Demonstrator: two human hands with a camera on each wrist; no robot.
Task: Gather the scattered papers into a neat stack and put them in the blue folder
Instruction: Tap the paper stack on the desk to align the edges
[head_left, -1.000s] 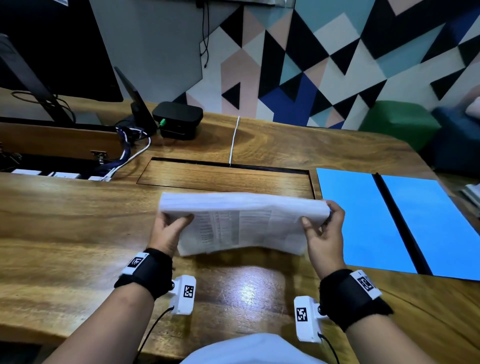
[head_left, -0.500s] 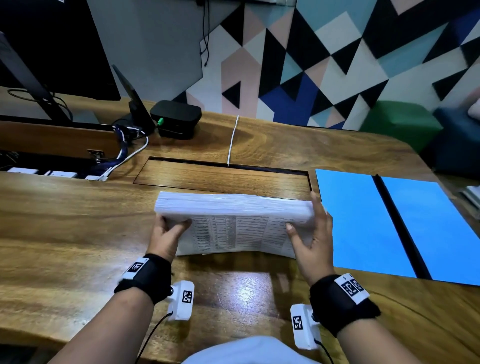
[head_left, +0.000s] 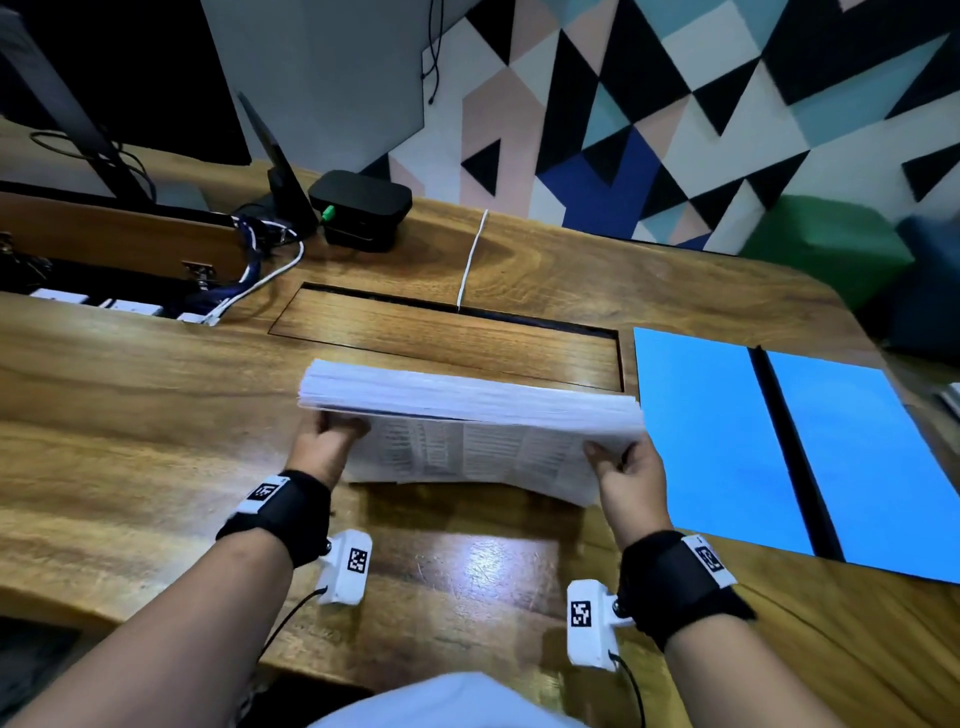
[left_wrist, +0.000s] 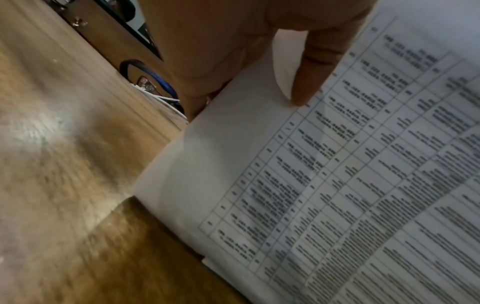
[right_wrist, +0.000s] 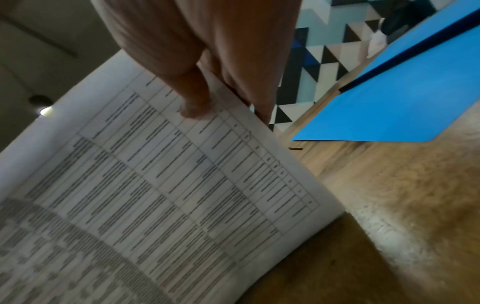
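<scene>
A thick stack of printed white papers (head_left: 467, 415) stands on its long edge on the wooden desk, printed face toward me. My left hand (head_left: 332, 436) grips its left end, thumb on the printed sheet (left_wrist: 337, 185). My right hand (head_left: 623, 462) grips the right end, thumb on the front page (right_wrist: 182, 185) and fingers behind. The blue folder (head_left: 711, 431) lies open and flat on the desk just right of the stack, a dark spine down its middle; its near corner (right_wrist: 389, 107) shows past my right hand.
A closed wooden cable hatch (head_left: 441, 332) lies behind the stack. A black box (head_left: 361, 208), cables (head_left: 260, 275) and a monitor stand (head_left: 88, 135) sit at the back left. A white cord (head_left: 472, 260) runs to the hatch. The desk edge (head_left: 779, 270) curves at the far right.
The stack has been squared up between both hands and shifted slightly. My right hand moved from the top right corner down to the lower right end.
</scene>
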